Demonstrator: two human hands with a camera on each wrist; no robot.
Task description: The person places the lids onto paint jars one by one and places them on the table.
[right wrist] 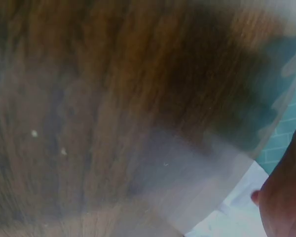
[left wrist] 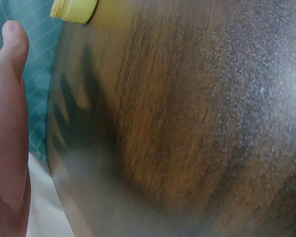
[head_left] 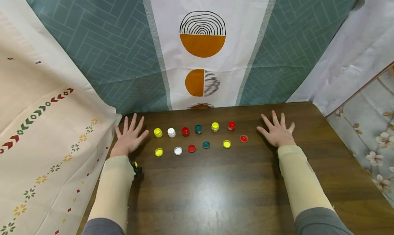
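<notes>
My left hand (head_left: 128, 139) is spread with straight fingers over the table's left side, holding nothing. The right hand (head_left: 278, 132) is spread the same way at the right, also holding nothing. Between them stands a row of small paint jars: yellow (head_left: 158, 132), white (head_left: 171, 132), red (head_left: 185, 131), dark teal (head_left: 198, 129), yellow (head_left: 215, 127) and red (head_left: 231, 126). Nearer me lie round lids: yellow (head_left: 158, 152), white (head_left: 178, 151), red (head_left: 192, 148), teal (head_left: 206, 144), yellow (head_left: 226, 144) and red (head_left: 244, 139). In the left wrist view, part of a yellow jar (left wrist: 75, 9) shows.
The brown wooden table (head_left: 209, 194) has a glossy top. A teal and white patterned curtain (head_left: 123, 57) hangs behind its far edge. Cream cloth (head_left: 55, 135) covers the left side, and a floral cloth (head_left: 375, 142) hangs at the right.
</notes>
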